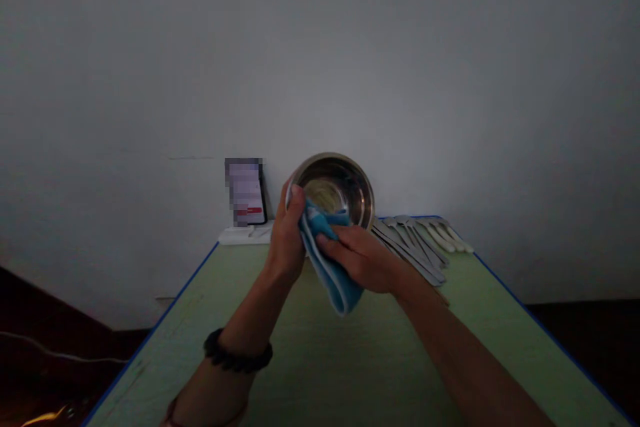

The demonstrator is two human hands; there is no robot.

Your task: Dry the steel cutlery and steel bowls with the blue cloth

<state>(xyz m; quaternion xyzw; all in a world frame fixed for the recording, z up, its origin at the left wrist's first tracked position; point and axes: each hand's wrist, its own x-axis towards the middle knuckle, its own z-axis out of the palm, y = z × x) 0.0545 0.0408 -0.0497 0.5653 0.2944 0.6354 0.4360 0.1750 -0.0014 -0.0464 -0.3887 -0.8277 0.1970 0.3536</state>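
A shiny metal bowl is held up above the table, tilted so that its inside faces me. My left hand grips its left rim, thumb over the edge and fingers hidden behind. A blue cloth with a pale border hangs folded over the bowl's lower left rim. My right hand is closed on the cloth, pressing it at the bowl's near edge. Part of the cloth lies inside the bowl.
Spoons, long thin utensils and white-handled cutlery lie at the table's back right. A phone stands on a white stand at the back left. The green table meets a plain wall.
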